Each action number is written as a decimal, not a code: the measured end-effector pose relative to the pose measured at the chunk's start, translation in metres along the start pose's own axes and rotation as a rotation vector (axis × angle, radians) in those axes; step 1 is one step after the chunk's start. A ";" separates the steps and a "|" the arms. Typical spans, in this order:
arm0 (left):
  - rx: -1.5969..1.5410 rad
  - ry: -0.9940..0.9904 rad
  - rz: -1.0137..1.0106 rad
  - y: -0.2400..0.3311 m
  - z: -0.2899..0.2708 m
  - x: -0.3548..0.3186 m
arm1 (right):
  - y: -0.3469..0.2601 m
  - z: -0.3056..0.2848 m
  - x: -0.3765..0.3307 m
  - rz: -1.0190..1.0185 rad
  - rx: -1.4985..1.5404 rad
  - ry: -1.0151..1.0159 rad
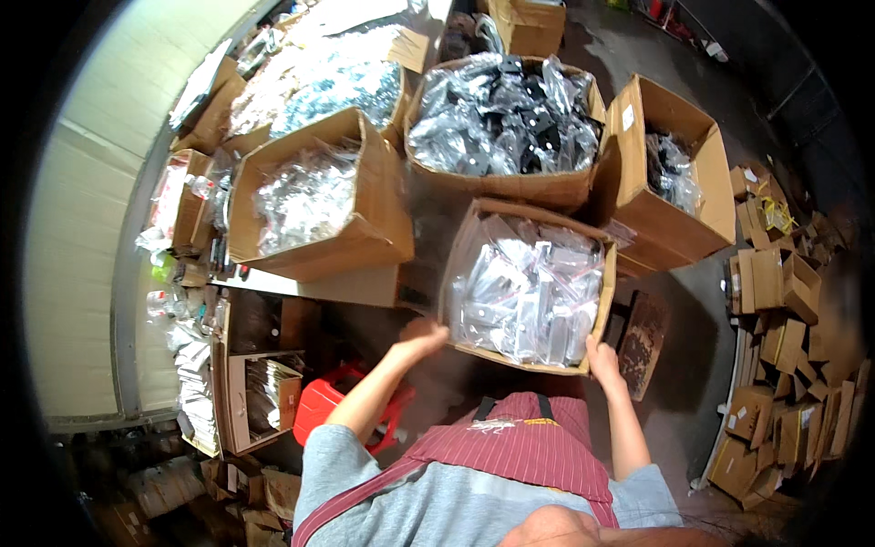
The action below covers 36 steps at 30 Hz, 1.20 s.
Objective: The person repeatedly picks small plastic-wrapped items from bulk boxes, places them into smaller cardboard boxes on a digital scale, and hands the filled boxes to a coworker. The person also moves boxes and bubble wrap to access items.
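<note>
I have the open carton [533,217] just right of mid-frame, packed with clear plastic bags [519,301]. My worry is tipping: held only at its near corners, it could dip at the far side and let slick bags slide, or the rim could buckle. My right hand [602,360] grips the lower-right corner, thumb at the rim; my left hand [426,336] touches the lower-left corner, but I can't tell how far its fingers close. Beyond, just above, stands a wider box [497,189] of black parts.
</note>
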<state>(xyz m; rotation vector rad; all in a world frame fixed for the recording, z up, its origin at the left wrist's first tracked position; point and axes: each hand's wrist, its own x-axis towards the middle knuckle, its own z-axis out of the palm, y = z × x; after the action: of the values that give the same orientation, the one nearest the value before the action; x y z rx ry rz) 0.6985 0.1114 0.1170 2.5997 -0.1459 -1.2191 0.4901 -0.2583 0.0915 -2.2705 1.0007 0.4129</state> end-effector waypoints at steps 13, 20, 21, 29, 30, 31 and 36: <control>0.045 0.279 0.369 -0.057 0.023 0.021 | -0.019 0.018 0.008 -0.252 -0.166 0.186; 0.033 0.339 0.362 -0.084 0.056 -0.020 | -0.055 0.019 0.018 -0.369 -0.156 0.274; -0.094 0.215 0.210 -0.066 0.039 -0.030 | -0.060 0.019 0.024 -0.347 -0.110 0.303; -1.586 0.215 -0.168 -0.055 0.024 0.009 | -0.085 0.034 0.041 -0.289 0.082 0.301; -1.591 0.259 -0.170 -0.044 0.016 0.010 | -0.083 0.036 0.039 -0.281 0.116 0.261; -1.607 0.311 -0.182 -0.032 0.012 0.004 | -0.079 0.038 0.033 -0.283 0.142 0.212; -1.937 0.583 -0.188 -0.006 0.045 0.015 | -0.028 0.071 0.043 -0.314 0.599 -0.001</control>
<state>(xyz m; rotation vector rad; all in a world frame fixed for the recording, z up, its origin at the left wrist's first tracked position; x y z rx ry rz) 0.6731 0.1052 0.0768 1.0196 0.9022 -0.1174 0.5374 -0.2217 0.0275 -1.8281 0.6356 -0.0260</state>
